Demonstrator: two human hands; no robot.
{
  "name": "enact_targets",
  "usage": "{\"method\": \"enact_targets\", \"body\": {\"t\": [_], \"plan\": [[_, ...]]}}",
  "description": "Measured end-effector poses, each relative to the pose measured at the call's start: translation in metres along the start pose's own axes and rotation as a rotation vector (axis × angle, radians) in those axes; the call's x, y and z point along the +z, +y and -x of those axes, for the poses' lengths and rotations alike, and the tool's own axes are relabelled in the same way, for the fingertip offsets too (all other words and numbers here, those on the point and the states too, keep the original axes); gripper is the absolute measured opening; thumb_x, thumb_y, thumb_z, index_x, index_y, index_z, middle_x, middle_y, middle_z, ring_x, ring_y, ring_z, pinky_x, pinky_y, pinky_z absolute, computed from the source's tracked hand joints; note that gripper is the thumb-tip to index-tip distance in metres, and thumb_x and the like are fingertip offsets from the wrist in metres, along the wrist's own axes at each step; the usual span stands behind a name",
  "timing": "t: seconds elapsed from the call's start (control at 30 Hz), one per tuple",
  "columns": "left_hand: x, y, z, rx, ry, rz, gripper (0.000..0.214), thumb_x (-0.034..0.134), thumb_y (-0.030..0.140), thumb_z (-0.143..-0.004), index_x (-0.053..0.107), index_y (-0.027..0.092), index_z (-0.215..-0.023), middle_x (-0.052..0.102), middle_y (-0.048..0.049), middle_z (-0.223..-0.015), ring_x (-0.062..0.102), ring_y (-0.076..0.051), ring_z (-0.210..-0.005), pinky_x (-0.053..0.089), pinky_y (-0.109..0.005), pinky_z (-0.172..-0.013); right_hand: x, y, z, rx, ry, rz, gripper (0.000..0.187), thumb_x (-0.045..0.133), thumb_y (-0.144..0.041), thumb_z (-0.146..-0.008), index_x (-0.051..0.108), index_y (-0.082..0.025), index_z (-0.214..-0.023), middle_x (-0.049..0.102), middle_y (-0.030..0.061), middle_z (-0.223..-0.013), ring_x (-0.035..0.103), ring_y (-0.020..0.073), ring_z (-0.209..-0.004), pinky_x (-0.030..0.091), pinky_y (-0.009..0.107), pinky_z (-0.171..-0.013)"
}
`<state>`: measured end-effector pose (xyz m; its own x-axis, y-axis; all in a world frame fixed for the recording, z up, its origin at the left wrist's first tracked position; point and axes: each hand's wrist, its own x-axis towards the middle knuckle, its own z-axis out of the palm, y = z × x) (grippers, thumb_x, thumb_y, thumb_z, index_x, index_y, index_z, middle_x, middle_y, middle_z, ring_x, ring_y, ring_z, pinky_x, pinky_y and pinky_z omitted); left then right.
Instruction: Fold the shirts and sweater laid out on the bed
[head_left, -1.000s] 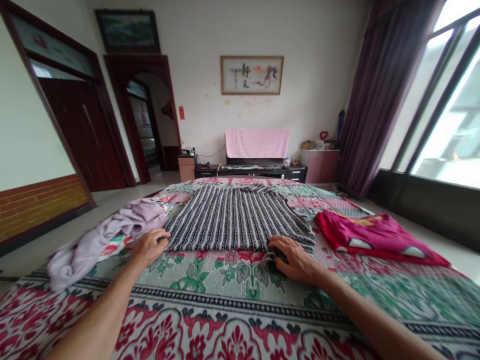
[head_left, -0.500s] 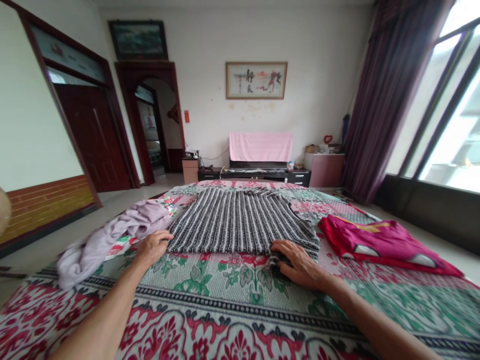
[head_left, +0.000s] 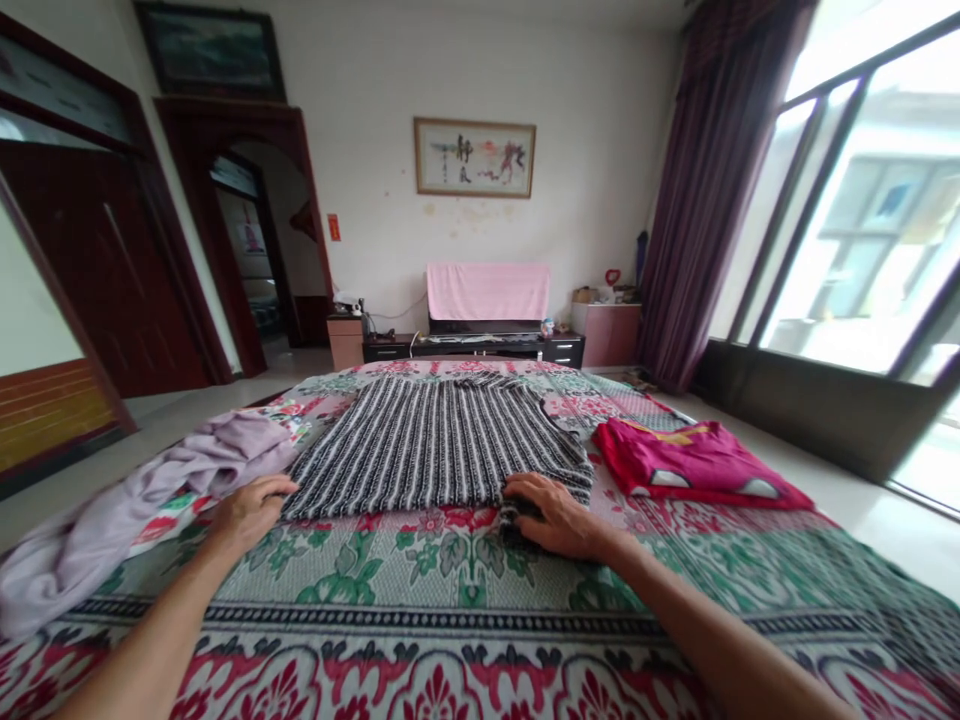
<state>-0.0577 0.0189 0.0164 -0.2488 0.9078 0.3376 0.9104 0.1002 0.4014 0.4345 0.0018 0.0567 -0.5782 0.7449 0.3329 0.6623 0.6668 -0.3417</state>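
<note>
A black-and-white striped knit top (head_left: 420, 445) lies spread flat on the bed, its near edge towards me. My left hand (head_left: 251, 512) is at its near left corner, fingertips closed together on the fabric. On the near right part, my right hand (head_left: 556, 518) has its fingers curled over the edge, with a bunched dark bit of the knit under the thumb. Part of the cloth in each grip is hidden by the fingers.
The bed has a red, green and white patterned cover (head_left: 337, 575). A crumpled pale mauve cloth (head_left: 225, 450) lies left, a folded magenta and red cloth (head_left: 697, 460) right. Beyond the bed stand a low black cabinet (head_left: 480, 347) and a pink cloth-draped object (head_left: 487, 290).
The view has swung to the right, so everything shifts left in it. Both hands keep their places on the striped top, the left one slightly farther out from the right.
</note>
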Motion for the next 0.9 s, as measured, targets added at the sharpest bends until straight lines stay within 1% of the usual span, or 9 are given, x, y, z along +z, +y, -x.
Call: {"method": "enact_targets", "body": {"t": [0.1, 0.17, 0.2, 0.27, 0.33, 0.43, 0.63, 0.8, 0.9], "plan": [[0.003, -0.005, -0.003, -0.014, -0.016, 0.002, 0.036, 0.043, 0.023, -0.07, 0.074, 0.024, -0.089, 0.066, -0.001, -0.12, 0.059, -0.021, -0.112, 0.04, -0.031, -0.101, -0.008, 0.009, -0.005, 0.025, 0.162, -0.02, 0.034, 0.049, -0.029, -0.085, 0.058, -0.02, -0.117, 0.057, 0.0106, -0.127, 0.056, 0.0207, -0.114, 0.042, 0.037, -0.1], [0.004, -0.008, -0.005, -0.024, -0.028, 0.006, 0.037, 0.042, 0.023, -0.07, 0.073, 0.023, -0.09, 0.066, -0.0015, -0.122, 0.058, -0.021, -0.114, 0.039, -0.032, -0.102, -0.013, 0.022, -0.006, 0.121, 0.264, 0.061, 0.034, 0.043, -0.028, -0.089, 0.057, -0.019, -0.117, 0.056, 0.0116, -0.128, 0.054, 0.0215, -0.116, 0.042, 0.038, -0.1], [0.004, -0.009, -0.005, -0.027, -0.035, 0.007, 0.038, 0.042, 0.023, -0.07, 0.073, 0.023, -0.09, 0.065, -0.0018, -0.122, 0.058, -0.021, -0.114, 0.039, -0.032, -0.103, -0.014, 0.03, -0.005, 0.184, 0.282, 0.12, 0.035, 0.041, -0.028, -0.089, 0.057, -0.019, -0.119, 0.055, 0.0123, -0.129, 0.053, 0.0225, -0.118, 0.041, 0.04, -0.1], [0.004, -0.01, -0.005, -0.027, -0.04, 0.006, 0.038, 0.041, 0.024, -0.07, 0.073, 0.023, -0.091, 0.065, -0.0023, -0.122, 0.058, -0.021, -0.114, 0.039, -0.032, -0.103, -0.015, 0.046, -0.002, 0.32, 0.247, 0.226, 0.038, 0.04, -0.029, -0.09, 0.055, -0.017, -0.123, 0.051, 0.0137, -0.135, 0.047, 0.0248, -0.124, 0.039, 0.042, -0.102], [0.004, -0.01, -0.005, -0.023, -0.035, 0.001, 0.037, 0.042, 0.024, -0.07, 0.073, 0.023, -0.091, 0.066, -0.0015, -0.121, 0.059, -0.021, -0.112, 0.039, -0.032, -0.102, -0.012, 0.058, 0.002, 0.457, 0.15, 0.287, 0.043, 0.041, -0.031, -0.09, 0.051, -0.015, -0.128, 0.044, 0.0152, -0.142, 0.04, 0.0276, -0.13, 0.036, 0.046, -0.104], [0.005, -0.011, -0.006, -0.016, -0.016, -0.01, 0.035, 0.043, 0.023, -0.069, 0.073, 0.025, -0.087, 0.067, 0.0016, -0.119, 0.06, -0.021, -0.11, 0.041, -0.031, -0.1, -0.006, 0.064, 0.005, 0.585, 0.023, 0.307, 0.047, 0.04, -0.036, -0.09, 0.049, -0.013, -0.13, 0.038, 0.0173, -0.146, 0.035, 0.0316, -0.133, 0.031, 0.051, -0.104], [0.007, -0.013, -0.007, 0.006, 0.012, -0.013, 0.031, 0.048, 0.022, -0.068, 0.073, 0.026, -0.085, 0.069, 0.0044, -0.115, 0.06, -0.021, -0.108, 0.042, -0.032, -0.099, -0.007, 0.059, 0.002, 0.592, 0.049, 0.332, 0.045, 0.038, -0.038, -0.089, 0.054, -0.01, -0.12, 0.043, 0.0192, -0.14, 0.041, 0.033, -0.125, 0.035, 0.053, -0.099], [0.005, -0.011, -0.006, -0.001, 0.016, 0.002, 0.031, 0.048, 0.021, -0.067, 0.073, 0.025, -0.084, 0.069, 0.0045, -0.114, 0.06, -0.02, -0.108, 0.043, -0.029, -0.098, -0.009, 0.063, 0.005, 0.529, 0.087, 0.316, 0.05, 0.045, -0.038, -0.086, 0.049, -0.014, -0.13, 0.035, 0.0164, -0.147, 0.031, 0.0327, -0.133, 0.034, 0.055, -0.1], [0.003, -0.006, -0.004, 0.005, 0.009, 0.022, 0.032, 0.047, 0.02, -0.066, 0.073, 0.024, -0.084, 0.07, 0.0038, -0.112, 0.061, -0.02, -0.106, 0.043, -0.028, -0.097, -0.006, 0.07, 0.005, 0.527, 0.072, 0.304, 0.048, 0.044, -0.039, -0.087, 0.052, -0.016, -0.128, 0.041, 0.0149, -0.144, 0.036, 0.0321, -0.131, 0.034, 0.055, -0.1]]}}
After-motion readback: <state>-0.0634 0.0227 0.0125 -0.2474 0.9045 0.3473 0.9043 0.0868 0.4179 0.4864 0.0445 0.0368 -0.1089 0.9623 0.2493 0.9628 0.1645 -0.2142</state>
